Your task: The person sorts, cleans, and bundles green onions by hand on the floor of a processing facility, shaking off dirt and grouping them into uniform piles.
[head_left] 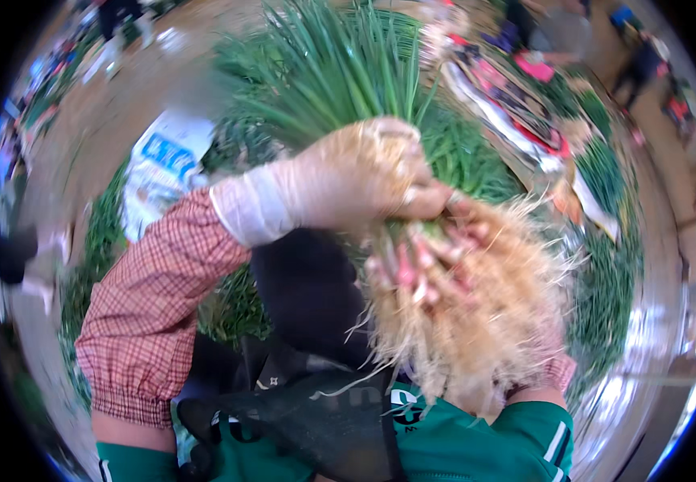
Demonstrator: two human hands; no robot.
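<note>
My left hand (364, 181), in a pale, thin glove, is closed round a thick bunch of green onions (356, 80) in front of me. The long green leaves fan out beyond my fist. On the near side, pinkish-white bulbs (416, 265) stick out below my fingers. A big tangle of pale roots (476, 321) hangs from them toward my lap. Behind those roots my right forearm comes up in a checked sleeve (561, 371); the roots hide most of my right hand, and its fingers do not show clearly.
Loose green onions (476, 157) lie heaped beyond and around the bunch. A white and blue plastic sack (167, 165) lies at the left. At the far right is a pile of cloth and bags (516, 100). Other people (641, 68) are blurred at the far edges.
</note>
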